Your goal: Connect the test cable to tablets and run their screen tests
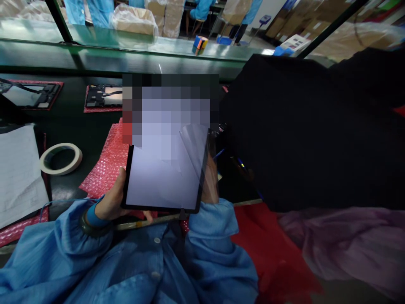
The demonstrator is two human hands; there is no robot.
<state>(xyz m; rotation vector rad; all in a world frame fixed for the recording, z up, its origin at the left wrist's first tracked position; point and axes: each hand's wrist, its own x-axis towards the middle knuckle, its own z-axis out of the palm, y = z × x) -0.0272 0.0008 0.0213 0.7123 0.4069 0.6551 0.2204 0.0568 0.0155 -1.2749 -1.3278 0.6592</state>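
Note:
A black-framed tablet [164,185] with a pale lit screen is tilted up in front of me; blurred blocks cover its upper part. My left hand [115,196] grips its lower left edge, thumb at the side and fingers beneath. A clear protective film [194,145] is partly lifted and curls over the right part of the screen and past the right edge. My right hand [210,179] is behind that film, beside the tablet's right edge. Its fingers are mostly hidden, so what they grip cannot be made out. A blue wrist strap [95,216] circles my left wrist.
Red bubble wrap [106,162] lies left of the tablet, near a masking tape roll [61,159] and paper sheets [20,173]. Opened tablet units [103,96] rest on bubble wrap farther back. Black cloth [310,135] fills the right side. Co-workers in blue [76,12] are beyond the bench.

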